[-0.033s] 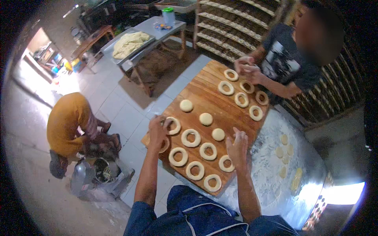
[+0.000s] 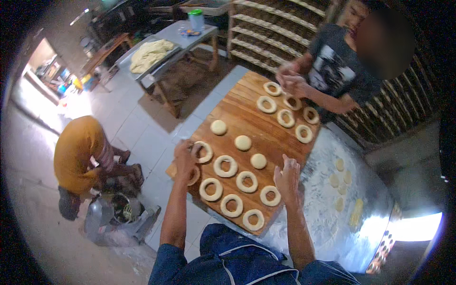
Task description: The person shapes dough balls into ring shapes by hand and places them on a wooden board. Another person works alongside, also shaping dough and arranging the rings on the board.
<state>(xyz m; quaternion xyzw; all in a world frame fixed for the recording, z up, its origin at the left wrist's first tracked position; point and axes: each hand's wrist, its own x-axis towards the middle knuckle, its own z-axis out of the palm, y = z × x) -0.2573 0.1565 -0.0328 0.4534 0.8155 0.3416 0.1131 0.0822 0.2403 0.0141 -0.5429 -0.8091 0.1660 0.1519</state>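
Note:
Pale dough rings lie in rows on the near part of a wooden board. My left hand is at the board's left edge, its fingers curled at the rim of a dough ring. It partly covers another ring beneath it. Over the board's right edge is my right hand, fingers stretched out and holding nothing, close beside a dough ring. Three round dough pieces without holes sit beyond the near rings.
Across the board, a co-worker's hands work above more rings. Floury metal tabletop with small dough bits extends right. Farther back stand a tray of dough and racks. Another person bends over at left.
The whole view has shifted slightly, moving the board leftward in the picture. My right hand sits a little farther from the ring beside it. My left hand stays at the same ring.

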